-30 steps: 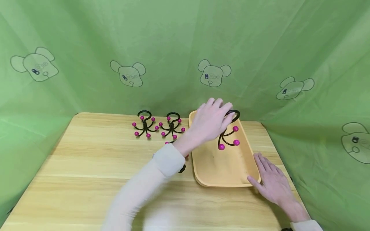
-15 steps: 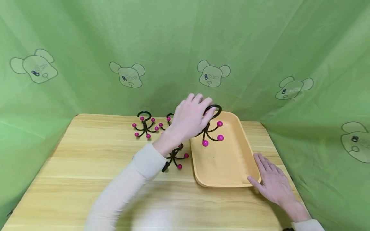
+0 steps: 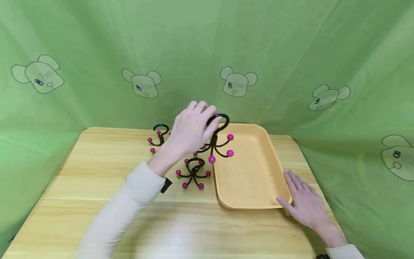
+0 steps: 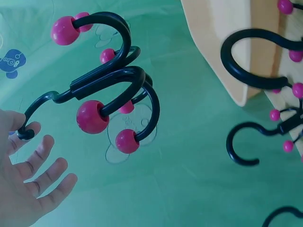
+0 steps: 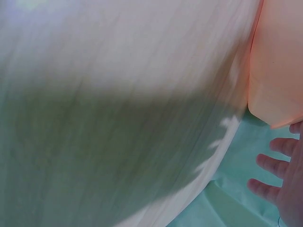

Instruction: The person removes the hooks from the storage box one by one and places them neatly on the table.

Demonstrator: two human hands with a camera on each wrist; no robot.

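Observation:
My left hand (image 3: 191, 129) pinches the curved top of a black multi-arm hanging hook (image 3: 214, 140) between thumb and index finger. Its pink-balled arms overlap the left rim of the tray in the head view. In the left wrist view, the other fingers of that hand spread away from the hook (image 4: 106, 80). My right hand (image 3: 305, 205) lies against the right front corner of the orange tray (image 3: 249, 180), fingers extended along the outside and thumb at the rim. A similar hook (image 3: 194, 172) stands left of the tray, below the left hand.
Another such hook (image 3: 161, 140) stands at the back left, partly covered by the left hand. Behind that hand, one more is mostly hidden. A green curtain (image 3: 194, 43) printed with bear heads encloses the wooden table (image 3: 81, 172).
My left hand has carried the hook leftward, from over the tray to its left edge. The front hook has come out from behind the forearm. My right hand has stayed put.

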